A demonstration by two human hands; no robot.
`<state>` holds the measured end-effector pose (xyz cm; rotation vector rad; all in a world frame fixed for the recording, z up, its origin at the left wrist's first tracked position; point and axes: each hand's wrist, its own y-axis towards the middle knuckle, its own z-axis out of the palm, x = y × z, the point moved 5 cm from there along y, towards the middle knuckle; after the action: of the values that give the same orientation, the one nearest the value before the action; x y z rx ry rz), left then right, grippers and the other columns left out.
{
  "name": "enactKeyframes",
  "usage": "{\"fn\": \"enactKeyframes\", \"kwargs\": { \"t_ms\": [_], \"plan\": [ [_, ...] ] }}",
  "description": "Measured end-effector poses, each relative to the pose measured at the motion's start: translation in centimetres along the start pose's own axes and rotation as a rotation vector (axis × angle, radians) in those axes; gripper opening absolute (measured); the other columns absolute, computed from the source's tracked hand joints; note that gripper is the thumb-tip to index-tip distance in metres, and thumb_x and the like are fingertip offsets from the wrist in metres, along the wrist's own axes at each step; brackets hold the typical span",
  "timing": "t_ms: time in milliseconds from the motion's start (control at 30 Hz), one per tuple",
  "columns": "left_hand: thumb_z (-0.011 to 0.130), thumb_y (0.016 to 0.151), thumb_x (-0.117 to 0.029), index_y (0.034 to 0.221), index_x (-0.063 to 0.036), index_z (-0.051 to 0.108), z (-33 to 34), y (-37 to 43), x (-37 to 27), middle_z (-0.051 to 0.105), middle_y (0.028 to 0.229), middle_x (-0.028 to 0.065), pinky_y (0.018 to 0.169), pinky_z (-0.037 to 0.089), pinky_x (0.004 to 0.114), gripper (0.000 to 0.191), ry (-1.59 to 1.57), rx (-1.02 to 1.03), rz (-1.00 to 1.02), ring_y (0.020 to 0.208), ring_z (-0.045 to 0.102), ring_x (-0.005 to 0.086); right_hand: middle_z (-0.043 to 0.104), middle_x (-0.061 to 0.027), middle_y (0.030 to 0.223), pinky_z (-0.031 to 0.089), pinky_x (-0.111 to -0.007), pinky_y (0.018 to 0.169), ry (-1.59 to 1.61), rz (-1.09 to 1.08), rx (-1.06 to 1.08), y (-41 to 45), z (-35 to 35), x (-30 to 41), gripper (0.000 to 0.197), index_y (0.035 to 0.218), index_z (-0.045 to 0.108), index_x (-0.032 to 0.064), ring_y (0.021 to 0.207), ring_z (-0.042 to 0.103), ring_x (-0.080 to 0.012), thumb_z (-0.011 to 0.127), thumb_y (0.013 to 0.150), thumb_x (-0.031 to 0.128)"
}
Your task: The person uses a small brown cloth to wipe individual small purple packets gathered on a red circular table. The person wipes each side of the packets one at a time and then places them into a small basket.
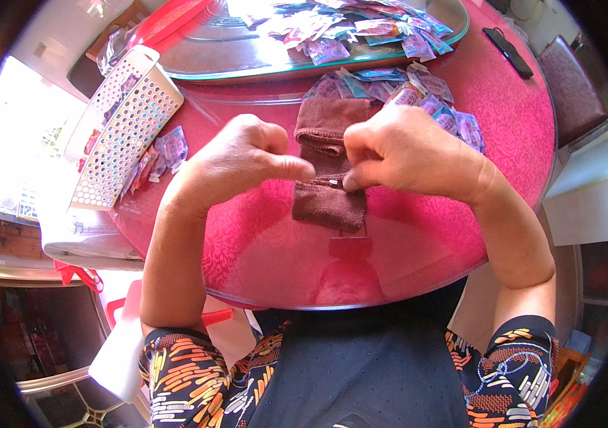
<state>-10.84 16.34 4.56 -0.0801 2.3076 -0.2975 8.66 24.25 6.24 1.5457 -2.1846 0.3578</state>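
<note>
A folded brown cloth lies on the glass-topped table over a red patterned cover. A tiny whitish piece shows over the cloth's middle, close to the right fingertips. My left hand is at the cloth's left side, thumb pointing at it, fingers curled; whether it holds anything is hidden. My right hand is over the cloth's right edge, thumb and forefinger close together; what lies between them cannot be made out. Small printed sachets are heaped just beyond the cloth.
A large clear tray with many sachets stands at the back. To the left, a white perforated basket holds more packets, with loose ones beside it. A black elongated object lies at the back right. The table's rounded edge is near my body.
</note>
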Motion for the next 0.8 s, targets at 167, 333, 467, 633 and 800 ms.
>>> {"fn": "enactKeyframes", "kwargs": {
  "t_ms": [167, 333, 467, 633, 800],
  "plan": [
    [0.092, 0.083, -0.011, 0.088, -0.0040, 0.070, -0.8, 0.4, 0.3, 0.062, 0.080, -0.0055, 0.064, 0.046, 0.024, 0.024, -0.141, -0.281, 0.166, 0.072, 0.055, 0.0058, 0.076, -0.0158, 0.090, 0.058, -0.051, 0.079, -0.250, -0.040, -0.360, 0.0, -1.0, -0.5, 0.025, 0.096, 0.073, 0.0086, 0.091, 0.076, -0.0369, 0.084, 0.083, 0.027],
    [0.084, 0.081, 0.002, 0.096, -0.0011, 0.072, 0.7, 1.1, -0.9, 0.066, 0.089, -0.0004, 0.076, 0.050, 0.027, 0.020, 0.044, -0.369, 0.464, 0.084, 0.060, 0.0110, 0.077, -0.0147, 0.095, 0.060, -0.051, 0.081, -0.327, -0.080, -0.380, 0.6, 1.2, -1.3, 0.016, 0.099, 0.072, 0.0081, 0.092, 0.076, -0.0368, 0.074, 0.087, 0.019],
    [0.081, 0.085, 0.004, 0.095, -0.0014, 0.072, 1.5, 1.5, -0.6, 0.066, 0.086, 0.0017, 0.073, 0.050, 0.027, 0.014, 0.035, -0.342, 0.535, 0.081, 0.061, 0.0106, 0.076, -0.0139, 0.094, 0.061, -0.049, 0.075, -0.417, -0.119, -0.389, 0.8, 0.8, -0.9, 0.012, 0.098, 0.071, 0.0092, 0.088, 0.077, -0.0357, 0.065, 0.089, 0.014],
    [0.080, 0.086, 0.002, 0.098, -0.0011, 0.072, 1.8, 1.4, -0.9, 0.065, 0.084, 0.0008, 0.071, 0.050, 0.028, 0.015, -0.016, -0.366, 0.443, 0.080, 0.060, 0.0088, 0.076, -0.0129, 0.091, 0.062, -0.047, 0.071, -0.599, -0.132, -0.367, 0.8, 1.0, -0.8, 0.009, 0.094, 0.071, 0.0097, 0.084, 0.078, -0.0352, 0.066, 0.088, 0.013],
    [0.080, 0.086, 0.003, 0.100, -0.0010, 0.072, 2.2, 1.8, -0.2, 0.065, 0.085, 0.0023, 0.072, 0.051, 0.029, 0.016, 0.038, -0.341, 0.495, 0.080, 0.060, 0.0099, 0.077, -0.0137, 0.092, 0.061, -0.048, 0.074, -0.502, -0.145, -0.354, 0.7, 0.6, -0.8, 0.011, 0.095, 0.072, 0.0089, 0.088, 0.078, -0.0351, 0.066, 0.087, 0.013]
  ]
}}
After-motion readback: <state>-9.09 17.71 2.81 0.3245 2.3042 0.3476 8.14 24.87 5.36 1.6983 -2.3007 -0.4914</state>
